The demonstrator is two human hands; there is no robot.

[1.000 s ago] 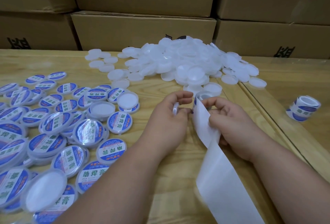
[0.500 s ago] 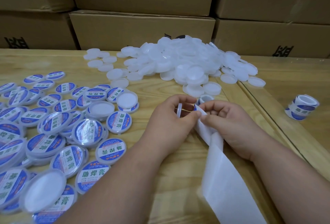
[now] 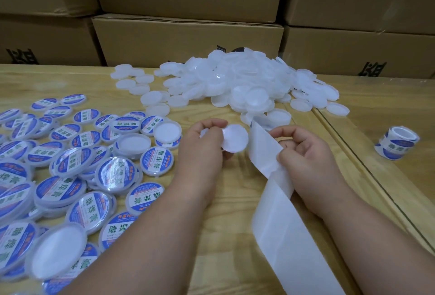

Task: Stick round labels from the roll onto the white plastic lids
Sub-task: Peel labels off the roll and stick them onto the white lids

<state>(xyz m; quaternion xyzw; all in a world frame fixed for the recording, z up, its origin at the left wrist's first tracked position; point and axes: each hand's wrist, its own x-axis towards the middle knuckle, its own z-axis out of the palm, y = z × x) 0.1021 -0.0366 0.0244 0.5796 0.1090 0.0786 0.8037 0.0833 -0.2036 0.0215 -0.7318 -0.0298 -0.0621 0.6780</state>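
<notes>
Fingers pinching white lid; right hand clutching backing strip, roll hidden.

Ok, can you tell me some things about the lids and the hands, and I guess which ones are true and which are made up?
1. The left hand holds a plain white lid. True.
2. The right hand is empty. False: it pinches the white backing strip, which trails toward the person.
3. The pile of unlabelled lids lies at the far side of the table, in front of cardboard boxes. True.
4. The blue labelled lids lie on the person's right. False: they are spread on the left.
5. A spare label roll stands on the table to the right. True.
6. The held lid already shows a blue label. False: the face in view is plain white.
</notes>
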